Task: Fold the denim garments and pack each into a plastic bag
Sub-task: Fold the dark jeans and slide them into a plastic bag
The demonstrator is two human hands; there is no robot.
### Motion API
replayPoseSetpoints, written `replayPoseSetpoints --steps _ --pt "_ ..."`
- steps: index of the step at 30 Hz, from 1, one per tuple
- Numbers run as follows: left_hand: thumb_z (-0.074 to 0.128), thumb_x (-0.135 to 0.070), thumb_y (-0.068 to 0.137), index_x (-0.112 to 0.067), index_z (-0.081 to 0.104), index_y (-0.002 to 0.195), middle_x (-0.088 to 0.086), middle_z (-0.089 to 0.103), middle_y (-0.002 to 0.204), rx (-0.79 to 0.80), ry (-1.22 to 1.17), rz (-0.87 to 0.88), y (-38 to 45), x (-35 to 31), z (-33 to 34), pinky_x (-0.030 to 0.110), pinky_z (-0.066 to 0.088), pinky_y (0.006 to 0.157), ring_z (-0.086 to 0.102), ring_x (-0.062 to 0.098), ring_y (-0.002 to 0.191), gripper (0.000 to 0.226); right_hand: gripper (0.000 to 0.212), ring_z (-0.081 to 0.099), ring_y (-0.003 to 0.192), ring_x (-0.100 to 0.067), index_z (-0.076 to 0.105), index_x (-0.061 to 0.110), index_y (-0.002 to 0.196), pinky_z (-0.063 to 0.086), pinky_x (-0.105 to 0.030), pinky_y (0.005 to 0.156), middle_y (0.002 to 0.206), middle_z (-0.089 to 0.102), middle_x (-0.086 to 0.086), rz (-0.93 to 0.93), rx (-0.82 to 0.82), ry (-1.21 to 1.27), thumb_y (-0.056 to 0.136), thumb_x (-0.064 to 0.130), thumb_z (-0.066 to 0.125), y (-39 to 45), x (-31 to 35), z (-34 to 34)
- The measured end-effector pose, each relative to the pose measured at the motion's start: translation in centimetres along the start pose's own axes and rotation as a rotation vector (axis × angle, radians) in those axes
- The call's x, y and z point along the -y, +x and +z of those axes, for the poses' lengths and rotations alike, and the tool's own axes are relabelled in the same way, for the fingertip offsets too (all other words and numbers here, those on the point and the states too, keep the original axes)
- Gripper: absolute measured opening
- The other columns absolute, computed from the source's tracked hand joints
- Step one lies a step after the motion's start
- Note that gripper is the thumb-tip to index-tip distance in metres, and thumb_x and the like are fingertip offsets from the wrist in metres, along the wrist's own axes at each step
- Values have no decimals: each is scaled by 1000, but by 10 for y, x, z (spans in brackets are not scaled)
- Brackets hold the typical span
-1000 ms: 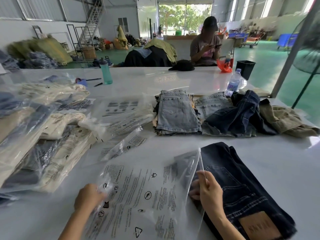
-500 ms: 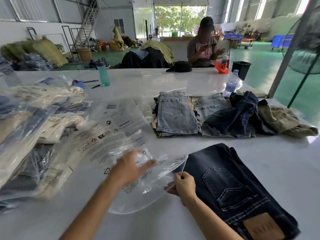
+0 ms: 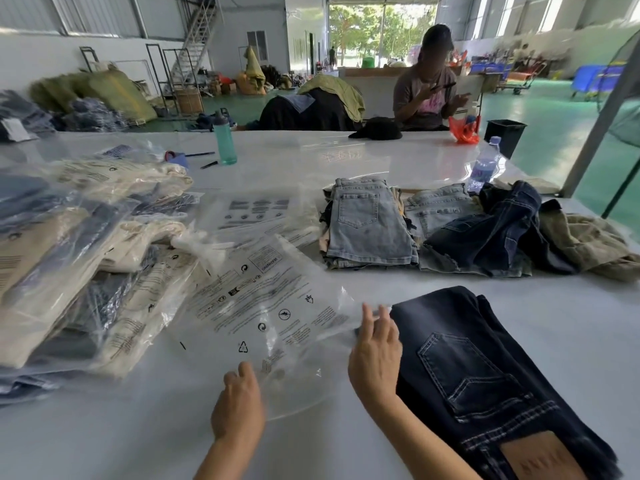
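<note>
Here, clear printed plastic bag (image 3: 263, 317) lies flat on white bench (image 3: 554, 341), just left of folded dark denim garment (image 3: 485, 368). Left hand (image 3: 239, 407) fingers pinch bag's near edge; right hand (image 3: 375, 355) fingers spread, loose, at bag mouth. Film thin, slippery, limp: likely best gripped at mouth. Denim heavier, soft: take at folded end.

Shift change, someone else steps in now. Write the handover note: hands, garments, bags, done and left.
Left hand: on the near edge of the clear plastic bag, which lies flat on the table.
Right hand: open, at the bag's edge beside the folded dark denim.
Done: dark denim folded; bagged garments stacked on the left.
Left: bag the dark denim, then the light denim stack and the loose heap.
</note>
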State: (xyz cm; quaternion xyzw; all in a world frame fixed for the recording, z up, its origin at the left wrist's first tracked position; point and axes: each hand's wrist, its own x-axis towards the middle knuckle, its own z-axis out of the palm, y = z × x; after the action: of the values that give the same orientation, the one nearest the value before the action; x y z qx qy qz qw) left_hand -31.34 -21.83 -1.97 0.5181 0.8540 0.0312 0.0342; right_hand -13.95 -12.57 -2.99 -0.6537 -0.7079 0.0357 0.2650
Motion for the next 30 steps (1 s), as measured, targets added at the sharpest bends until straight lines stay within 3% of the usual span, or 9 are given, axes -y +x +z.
replayPoseSetpoints --steps 4,7,10,13,16,19,23,26,30 --pt "51 3 87 -10 51 99 8 56 101 -169 -76 16 -9 7 -18 36 51 58 64 27 86 19 34 15 143 -32 56 21 122 13 -60 110 148 32 -8 -213 305 -305 90 12 52 16 -3 0" --pt "57 16 64 -3 59 73 16 54 73 -399 -34 97 -18 23 -31 32 39 29 58 33 57 21 30 37 125 -26 60 15 115 41 -38 92 136 46 -4 -182 359 -346 93 7 42 28 -17 -1" --pt "73 16 56 1 62 72 20 58 66 -262 48 -36 -24 36 -32 39 48 41 60 36 55 25 28 39 117 -24 56 15 116 47 -31 75 126 51 -2 -161 339 -252 95 8 40 38 -22 -4" --pt "77 -18 69 -11 66 92 9 66 86 -79 133 21 -22 21 -26 36 50 66 64 29 80 27 33 40 116 -24 53 16 123 46 -34 77 122 54 -4 -193 331 -151 95 7 38 41 -12 -6" --pt "86 -4 44 -9 66 75 5 60 58 -176 62 398 -16 -3 -14 23 42 31 58 21 39 37 44 40 124 -22 46 28 136 41 -33 89 131 53 0 -279 400 -176 93 20 46 44 -16 -19" --pt "86 5 41 -16 53 109 5 68 74 -220 18 518 -11 -20 -5 19 28 24 44 11 27 79 79 23 140 -20 26 34 148 28 -53 106 151 31 2 -65 550 -64 80 50 66 52 -56 -50" --pt "82 -16 63 -30 65 73 -2 57 66 -86 53 615 -4 -42 -4 18 13 28 27 7 34 24 81 39 127 -32 44 16 129 37 -58 99 132 47 -10 554 316 -285 72 70 64 50 -161 -98" --pt "66 -26 75 -24 66 75 6 60 82 70 134 573 -7 -77 -2 23 39 51 61 20 65 2 73 61 88 -27 56 8 92 50 -35 74 89 62 -7 677 424 -130 60 70 74 38 -209 -114" --pt "30 -66 89 -10 66 104 12 64 110 206 85 463 -2 -139 13 33 44 81 61 29 103 68 70 57 72 -18 52 4 89 42 -29 57 80 58 -3 695 505 49 55 57 85 41 -216 -117"
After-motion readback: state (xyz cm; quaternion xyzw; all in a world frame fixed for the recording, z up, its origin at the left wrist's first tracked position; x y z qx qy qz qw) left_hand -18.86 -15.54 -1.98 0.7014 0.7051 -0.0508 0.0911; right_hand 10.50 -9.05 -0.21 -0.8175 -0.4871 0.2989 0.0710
